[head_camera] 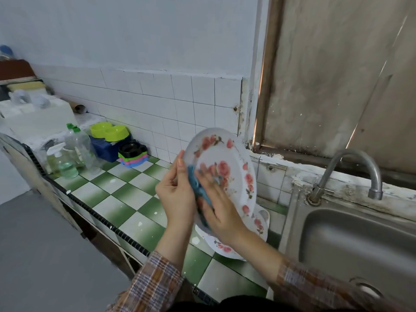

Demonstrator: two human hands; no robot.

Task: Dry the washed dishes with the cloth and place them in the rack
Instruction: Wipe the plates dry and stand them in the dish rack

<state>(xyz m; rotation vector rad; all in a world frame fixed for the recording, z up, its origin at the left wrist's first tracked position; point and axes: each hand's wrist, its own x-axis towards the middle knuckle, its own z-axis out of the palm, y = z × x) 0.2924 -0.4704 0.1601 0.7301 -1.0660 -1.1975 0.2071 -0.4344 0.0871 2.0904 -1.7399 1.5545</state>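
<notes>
A white plate with pink rose print (pixel 227 161) is held upright and tilted above the green checkered counter. My left hand (pixel 177 194) grips its left rim, thumb on the front. My right hand (pixel 216 199) presses a blue cloth (pixel 198 188) flat against the plate's face, fingers spread. Below the hands, more rose-print plates (pixel 258 224) lie stacked on the counter next to the sink, partly hidden by my right forearm. No rack is in view.
A steel sink (pixel 351 239) with a curved tap (pixel 360 167) is at the right. At the far left of the counter (pixel 126 194) stand plastic bottles (pixel 74 154), a spray bottle (pixel 56 158), a lime-green container (pixel 108 131) on a blue box, and stacked coloured items.
</notes>
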